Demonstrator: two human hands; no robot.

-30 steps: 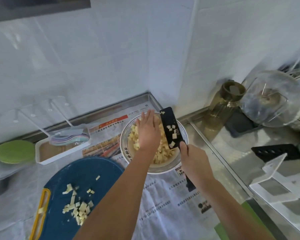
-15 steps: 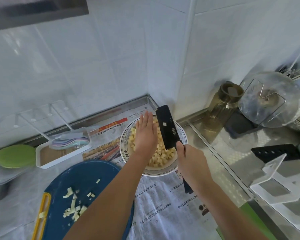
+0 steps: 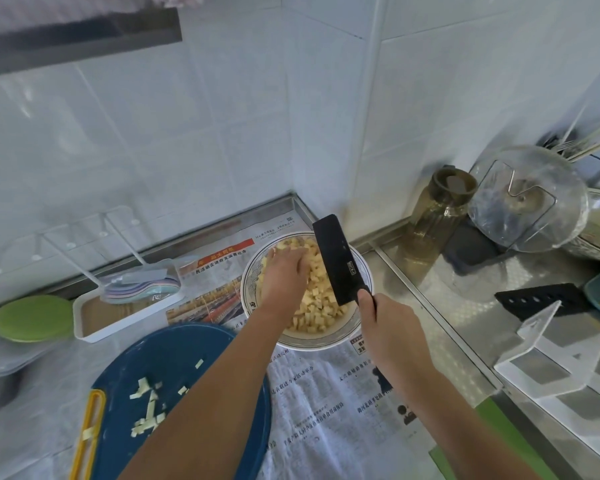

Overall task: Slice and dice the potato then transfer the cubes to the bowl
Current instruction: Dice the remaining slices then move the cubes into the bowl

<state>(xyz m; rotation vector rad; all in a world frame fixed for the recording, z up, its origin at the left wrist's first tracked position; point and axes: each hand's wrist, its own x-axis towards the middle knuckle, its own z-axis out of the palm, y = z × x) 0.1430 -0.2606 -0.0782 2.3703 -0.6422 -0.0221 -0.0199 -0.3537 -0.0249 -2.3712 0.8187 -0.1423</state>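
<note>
Kitchen corner, mid-transfer: my left hand spreads palm-down over the potato cubes heaped in the bowl. Its fingers are loosely extended and grip nothing that shows. My right hand wraps the handle of the black knife, whose broad blade tilts up over the bowl's right side.

The step, as I judge it, is clearing the blade into the bowl. It is best done with the knife held low over the rim, the edge turned away from my left fingers, wiping along the flat and never toward the edge. More potato pieces lie on the blue cutting board to the left, so the transfer looks unfinished.

My left fingertips are lost against the cubes, and I cannot tell whether they touch them. The knife handle is buried in my fist, and the blade's far face is out of sight. My left forearm covers part of the board, whose near edge runs off frame.
</note>
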